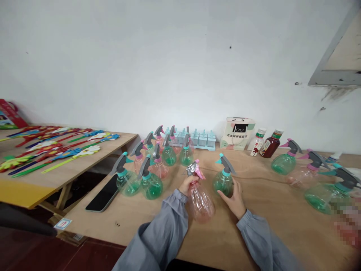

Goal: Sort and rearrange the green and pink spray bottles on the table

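Note:
My left hand (188,184) is closed round the neck of a pink spray bottle (201,203). Its body leans toward me, and its grey-and-pink head looks shiny. A green spray bottle (222,183) stands upright just to the right, my right hand (234,197) wrapped about its lower right side with the thumb in front. Left of my hands stands a group of several spray bottles, among them a green one (152,186) with a turquoise trigger and a pink one (160,168) behind it.
A phone (103,194) lies at the table's left edge. Behind stand a light-blue popsicle mould (207,140), a paper bag (237,134) and two drink bottles (270,145). More spray bottles (284,162) sit at right. Colourful hand-shaped clappers (60,150) cover the left table.

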Motion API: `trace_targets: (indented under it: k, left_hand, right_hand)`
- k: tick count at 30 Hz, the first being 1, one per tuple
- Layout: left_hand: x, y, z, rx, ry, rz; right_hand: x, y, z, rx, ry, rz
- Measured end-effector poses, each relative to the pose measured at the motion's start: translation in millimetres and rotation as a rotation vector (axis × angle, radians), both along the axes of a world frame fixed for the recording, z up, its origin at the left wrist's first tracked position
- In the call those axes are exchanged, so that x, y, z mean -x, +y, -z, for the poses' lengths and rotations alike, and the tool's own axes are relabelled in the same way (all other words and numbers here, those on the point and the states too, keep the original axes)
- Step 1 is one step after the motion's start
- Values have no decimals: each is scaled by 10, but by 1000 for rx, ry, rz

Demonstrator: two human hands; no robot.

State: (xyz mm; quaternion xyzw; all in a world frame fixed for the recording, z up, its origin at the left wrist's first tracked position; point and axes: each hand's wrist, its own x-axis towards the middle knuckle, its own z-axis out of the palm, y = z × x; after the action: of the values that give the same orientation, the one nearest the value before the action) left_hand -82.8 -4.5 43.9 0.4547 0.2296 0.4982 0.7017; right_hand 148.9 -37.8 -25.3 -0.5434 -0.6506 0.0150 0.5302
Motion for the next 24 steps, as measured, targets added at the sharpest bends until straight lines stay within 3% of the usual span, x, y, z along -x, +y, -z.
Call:
trace_targets:
  k: [13,19,21,24]
  left_hand:
    - [-6,-56,-83,-47,15,-5]
    - [31,-140,-161,-255,144,41]
    - [61,-163,-242,-336,169,-11]
    - [122,-141,-335,-461,306,-270]
  right_hand:
    - [-4,14,13,-3,0,-1]
    - [-5,17,11,-5,-1,5]
    - [-4,17,13,-6,-3,5]
    - [0,18,14,-2,7,5]
